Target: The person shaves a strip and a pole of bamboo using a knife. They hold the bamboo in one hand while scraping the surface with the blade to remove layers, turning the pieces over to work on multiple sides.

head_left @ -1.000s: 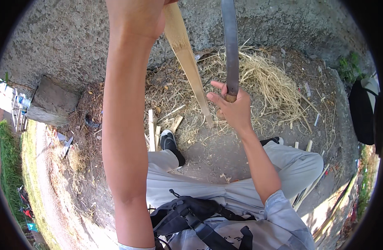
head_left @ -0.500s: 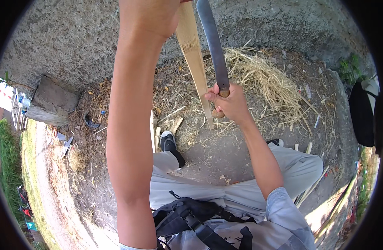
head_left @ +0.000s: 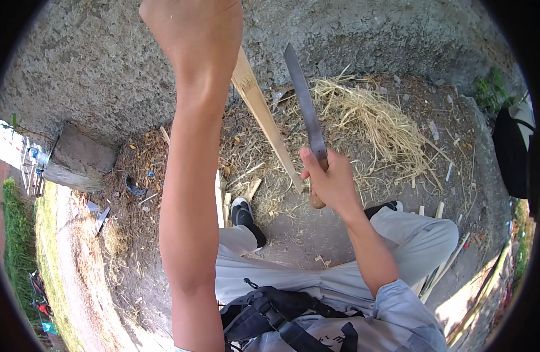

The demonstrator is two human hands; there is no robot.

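Observation:
My left hand [head_left: 196, 26] is raised at the top edge of the view, its fingers turned away and mostly hidden. It grips the upper end of a long split bamboo strip [head_left: 261, 111], which slants down to the right toward the ground. The strip is pale, with a rough fibrous patch near the hand and a narrow lower end. My right hand [head_left: 331, 182] is closed round the wooden handle of a machete [head_left: 305, 97]. Its dark blade points up and away, right of the strip, with a gap between them.
Beyond stands a rough grey wall [head_left: 135, 76], with a concrete block [head_left: 82, 155] at its left. A heap of pale shavings [head_left: 378, 120] lies right of the blade. Cut bamboo pieces [head_left: 252, 189] lie by my shoe [head_left: 242, 212]. A black bag [head_left: 509, 155] is at the far right.
My right hand and the machete have moved down, toward me. My left hand has shifted left and shows more in view, and the strip's upper part has swung left with it.

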